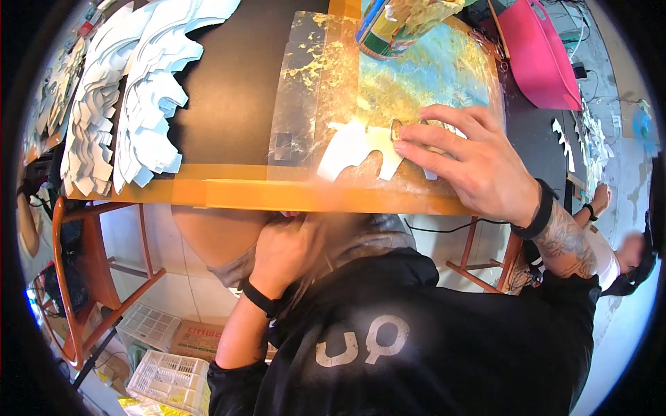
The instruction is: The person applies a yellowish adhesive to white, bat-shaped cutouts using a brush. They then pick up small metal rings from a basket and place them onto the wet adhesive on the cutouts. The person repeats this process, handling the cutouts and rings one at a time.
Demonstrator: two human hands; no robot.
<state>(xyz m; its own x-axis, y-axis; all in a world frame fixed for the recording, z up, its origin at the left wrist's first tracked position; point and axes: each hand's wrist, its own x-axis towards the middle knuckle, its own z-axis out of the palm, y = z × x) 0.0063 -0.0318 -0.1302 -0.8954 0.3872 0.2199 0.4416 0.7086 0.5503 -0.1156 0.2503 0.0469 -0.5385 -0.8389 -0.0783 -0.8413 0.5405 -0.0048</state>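
My right hand (479,159) reaches over the near part of the work surface. Its thumb and index finger are closed together at a white cut-out piece (347,149) with a scalloped edge, which lies on a stained, glue-flecked clear sheet (298,104). A small dark ring-shaped thing (395,130) shows at those fingertips; I cannot tell what it is. Below the table's front edge, over my lap, my left hand (288,249) is closed, its fingers partly hidden and blurred. Whatever it holds, if anything, does not show.
Layered stacks of white scalloped pieces (149,111) lie at the left. A stained can (378,38) stands at the back, near a pink basket (538,55). Orange tape covers the table's front edge (257,194). Another person's hand (601,200) is at far right; white crates (166,381) sit below left.
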